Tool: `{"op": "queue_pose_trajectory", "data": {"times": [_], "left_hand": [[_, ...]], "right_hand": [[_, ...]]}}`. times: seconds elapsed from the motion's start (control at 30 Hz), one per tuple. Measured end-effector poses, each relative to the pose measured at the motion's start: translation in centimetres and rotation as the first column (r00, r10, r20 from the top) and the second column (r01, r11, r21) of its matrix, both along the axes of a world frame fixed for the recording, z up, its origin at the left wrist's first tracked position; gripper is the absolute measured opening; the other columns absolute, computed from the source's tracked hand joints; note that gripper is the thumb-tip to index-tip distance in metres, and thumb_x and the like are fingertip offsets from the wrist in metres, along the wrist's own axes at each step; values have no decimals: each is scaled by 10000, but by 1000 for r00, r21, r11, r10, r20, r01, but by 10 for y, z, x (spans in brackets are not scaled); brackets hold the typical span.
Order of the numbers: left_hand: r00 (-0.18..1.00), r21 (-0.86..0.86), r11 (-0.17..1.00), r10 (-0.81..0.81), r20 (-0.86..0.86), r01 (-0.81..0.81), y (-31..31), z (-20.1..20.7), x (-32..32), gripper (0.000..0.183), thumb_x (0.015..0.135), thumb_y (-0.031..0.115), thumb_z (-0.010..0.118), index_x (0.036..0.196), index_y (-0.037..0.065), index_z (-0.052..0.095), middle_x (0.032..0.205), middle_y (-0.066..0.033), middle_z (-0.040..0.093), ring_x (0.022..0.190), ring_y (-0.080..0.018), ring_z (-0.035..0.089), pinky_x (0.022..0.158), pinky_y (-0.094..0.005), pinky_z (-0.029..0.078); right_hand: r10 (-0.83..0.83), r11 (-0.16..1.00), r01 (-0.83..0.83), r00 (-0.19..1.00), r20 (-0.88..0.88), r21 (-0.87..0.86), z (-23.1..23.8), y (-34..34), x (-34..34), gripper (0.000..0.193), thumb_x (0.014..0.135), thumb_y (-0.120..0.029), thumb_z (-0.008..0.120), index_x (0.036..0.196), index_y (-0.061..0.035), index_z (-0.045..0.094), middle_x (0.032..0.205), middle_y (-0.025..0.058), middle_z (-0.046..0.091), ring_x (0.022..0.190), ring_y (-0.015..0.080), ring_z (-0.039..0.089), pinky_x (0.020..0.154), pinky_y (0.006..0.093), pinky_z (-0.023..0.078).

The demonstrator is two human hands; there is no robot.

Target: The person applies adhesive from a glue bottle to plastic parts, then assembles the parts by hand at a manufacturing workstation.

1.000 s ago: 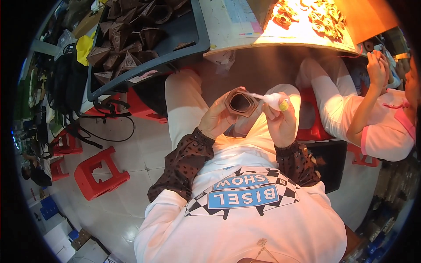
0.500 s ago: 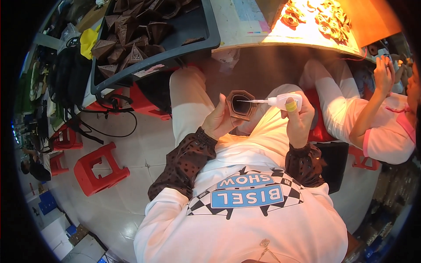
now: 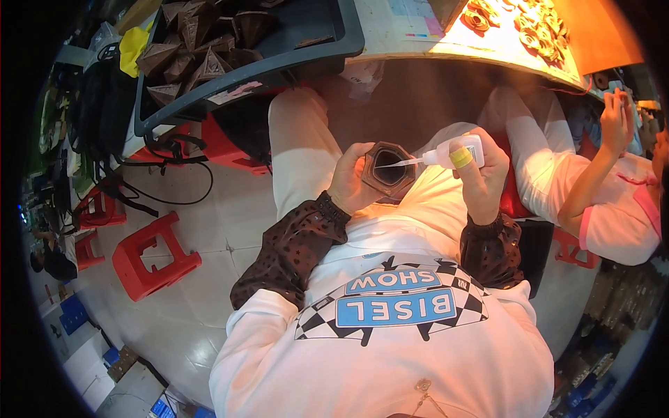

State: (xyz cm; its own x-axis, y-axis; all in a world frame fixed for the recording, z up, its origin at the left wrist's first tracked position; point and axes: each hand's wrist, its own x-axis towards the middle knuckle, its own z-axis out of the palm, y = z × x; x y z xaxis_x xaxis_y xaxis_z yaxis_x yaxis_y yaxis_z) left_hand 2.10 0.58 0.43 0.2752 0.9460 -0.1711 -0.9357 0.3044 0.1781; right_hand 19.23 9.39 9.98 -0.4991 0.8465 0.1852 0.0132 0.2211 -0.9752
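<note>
My left hand [image 3: 350, 182] grips a brown faceted hollow piece [image 3: 377, 185] by its left side, above my lap. The piece's dark round opening faces up. In my right hand [image 3: 486, 177] is a white squeeze bottle [image 3: 456, 151] with a long thin nozzle, held sideways. Its tip reaches over the opening; whether it touches the inside I cannot tell. Yellow tape [image 3: 460, 157] wraps my right thumb. More brown pointed pieces [image 3: 211, 66] lie heaped in the dark grey tray [image 3: 251, 89] at the upper left.
Brightly lit rose-shaped pieces [image 3: 540, 35] lie on the table [image 3: 397, 50] at the upper right. Another person [image 3: 610, 205] sits close on my right, hands raised. A red stool [image 3: 155, 256] stands on the floor at left, near a black cable [image 3: 198, 184].
The brown piece and the bottle have shifted slightly to the right in view, and the piece is tilted a little more. The nozzle is still at the opening. Both hands keep their hold.
</note>
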Motion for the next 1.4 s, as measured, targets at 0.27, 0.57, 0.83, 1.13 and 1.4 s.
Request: {"op": "queue_pose_trajectory", "data": {"times": [0.27, 0.57, 0.83, 1.13, 1.4], "left_hand": [[998, -82, 996, 36, 54, -32, 0, -2, 2, 559, 874, 457, 416, 1085, -36, 576, 1068, -260, 595, 994, -327, 603, 832, -402, 519], [989, -66, 997, 34, 144, -25, -1, -4, 3, 536, 876, 438, 430, 1083, -34, 578, 1075, -251, 596, 1028, -349, 589, 822, -420, 528], [984, 12, 1000, -2, 179, -1, -2, -5, 2, 493, 892, 387, 416, 1119, -26, 562, 1117, -179, 588, 1036, -298, 562, 901, -423, 455], [986, -115, 993, 55, 155, -38, -1, -2, 4, 508, 873, 428, 441, 1076, -15, 584, 1067, -240, 600, 985, -347, 604, 777, -410, 543], [994, -120, 993, 29, 109, -16, -2, -6, 5, 540, 873, 475, 425, 1117, 17, 576, 1082, -267, 586, 826, -326, 621, 658, -328, 525]], "right_hand": [[48, 996, -53, 997, 62, 71, -1, 1, -7, 157, 841, -117, 637, 767, 8, 576, 665, 39, 626, 559, 29, 483, 476, 188, 338], [39, 996, -46, 996, 85, 72, -1, 0, -10, 178, 831, -130, 649, 752, 9, 573, 639, 36, 612, 542, 32, 472, 466, 192, 329], [41, 992, -53, 994, 103, 112, -4, 2, -10, 179, 826, -139, 652, 755, 8, 579, 638, 42, 615, 533, 40, 481, 459, 197, 332], [37, 992, -50, 993, 109, 118, -3, 3, -10, 173, 826, -137, 652, 759, 7, 583, 638, 37, 616, 534, 40, 485, 458, 200, 335], [31, 994, -40, 995, 92, 99, -5, 5, -9, 173, 825, -134, 654, 760, 10, 585, 639, 34, 615, 533, 35, 479, 458, 199, 333]]}}
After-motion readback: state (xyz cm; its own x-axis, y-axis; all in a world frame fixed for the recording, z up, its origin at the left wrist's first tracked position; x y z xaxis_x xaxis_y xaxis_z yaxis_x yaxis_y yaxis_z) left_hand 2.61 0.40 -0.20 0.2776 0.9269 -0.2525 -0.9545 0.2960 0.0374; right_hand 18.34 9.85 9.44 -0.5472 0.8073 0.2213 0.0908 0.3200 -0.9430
